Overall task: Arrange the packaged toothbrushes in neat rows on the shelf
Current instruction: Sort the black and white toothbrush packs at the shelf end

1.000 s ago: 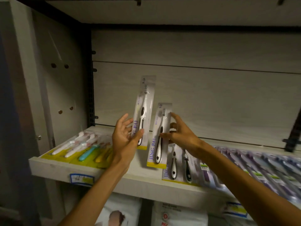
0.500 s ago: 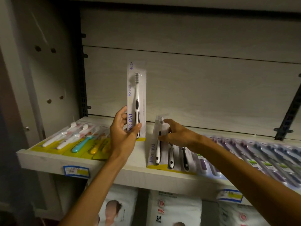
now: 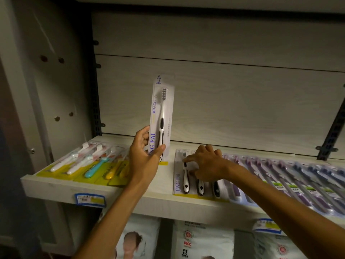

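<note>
My left hand (image 3: pixel 144 156) grips the lower end of a packaged black-and-white toothbrush (image 3: pixel 162 116) and holds it upright above the wooden shelf (image 3: pixel 160 200). A second pack of the same kind (image 3: pixel 182 176) lies flat on the shelf, leftmost in a short row of black-and-white toothbrush packs (image 3: pixel 200 186). My right hand (image 3: pixel 205 163) rests on top of that row, its index finger stretched out and touching the leftmost pack, the other fingers bent.
Coloured toothbrush packs (image 3: pixel 89 163) on yellow cards lie at the shelf's left end. A long row of purple and blue toothbrush packs (image 3: pixel 291 182) fills the right side. Price tags (image 3: pixel 90 200) hang on the front edge. White bagged goods (image 3: pixel 202 240) sit below.
My right hand has laid its pack flat on the shelf beside the black-and-white row and now only touches it. My left hand keeps its pack upright.
</note>
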